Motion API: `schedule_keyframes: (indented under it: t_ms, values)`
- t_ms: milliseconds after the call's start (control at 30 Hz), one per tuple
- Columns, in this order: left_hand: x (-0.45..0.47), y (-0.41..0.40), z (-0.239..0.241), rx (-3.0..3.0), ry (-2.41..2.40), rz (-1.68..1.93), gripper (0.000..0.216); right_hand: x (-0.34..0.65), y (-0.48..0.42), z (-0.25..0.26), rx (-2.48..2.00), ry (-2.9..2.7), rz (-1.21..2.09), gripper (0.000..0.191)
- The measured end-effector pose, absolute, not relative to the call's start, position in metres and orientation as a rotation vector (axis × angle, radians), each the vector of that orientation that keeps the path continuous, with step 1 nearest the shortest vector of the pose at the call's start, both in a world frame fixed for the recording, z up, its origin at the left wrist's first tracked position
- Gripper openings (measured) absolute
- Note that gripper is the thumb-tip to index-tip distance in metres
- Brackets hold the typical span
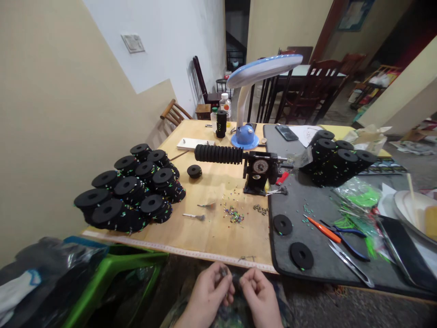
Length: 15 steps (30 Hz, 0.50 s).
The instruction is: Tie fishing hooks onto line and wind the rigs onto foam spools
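Observation:
Just off the table's front edge, my left hand (215, 289) is closed in a pinch around something small and dark that I cannot make out. Beside it on the right, my right hand (257, 294) has thumb and fingertips pressed together; whatever they grip is too small to name. Small wire pieces (247, 258) lie on the edge above my hands. Farther in are a pile of coloured beads (235, 215), small metal pieces (261, 209) and a bundle of thin pale strands (194, 217). A black winding machine (257, 171) carries a row of black foam spools (218, 154).
Stacked black foam spools (126, 187) fill the table's left, with more (337, 157) at the back right. A blue lamp (245, 136) stands behind the machine. On the grey mat (290, 202) lie foam discs (302, 255), an orange-handled tool (322, 228), pliers (351, 241), tweezers (351, 264) and a phone (406, 253).

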<state>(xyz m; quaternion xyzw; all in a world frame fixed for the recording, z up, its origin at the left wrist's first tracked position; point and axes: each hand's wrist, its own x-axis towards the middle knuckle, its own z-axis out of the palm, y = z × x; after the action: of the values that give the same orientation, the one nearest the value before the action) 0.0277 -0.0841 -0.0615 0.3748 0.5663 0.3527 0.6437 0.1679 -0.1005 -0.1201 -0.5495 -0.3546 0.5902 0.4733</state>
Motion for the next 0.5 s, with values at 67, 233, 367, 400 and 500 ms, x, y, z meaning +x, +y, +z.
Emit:
schedule_keyframes:
  t_ms: [67, 233, 367, 400, 500]
  values:
    - [0.0274, -0.0857, -0.0611, 0.890, 1.300, 0.822, 0.044, 0.1676, -0.0992, -0.1163, -1.355, -0.886, 1.455, 0.049]
    - [0.0257, -0.0881, -0.0616, 0.929, 1.295, 0.838, 0.043, 0.1662, -0.0968, -0.1116, -1.347, -0.865, 1.470, 0.050]
    - [0.0257, -0.0872, -0.0613, 0.882, 1.282, 0.843, 0.043, 0.1648, -0.0982, -0.1138, -1.338, -0.833, 1.466, 0.051]
    - [0.0259, -0.0866, -0.0610, 0.866, 1.274, 0.839, 0.044, 0.1646, -0.0988, -0.1150, -1.334, -0.829, 1.472, 0.051]
    - [0.0266, -0.0845, -0.0591, 0.812, 1.244, 0.816, 0.046, 0.1649, -0.1007, -0.1193, -1.310, -0.825, 1.508, 0.049]
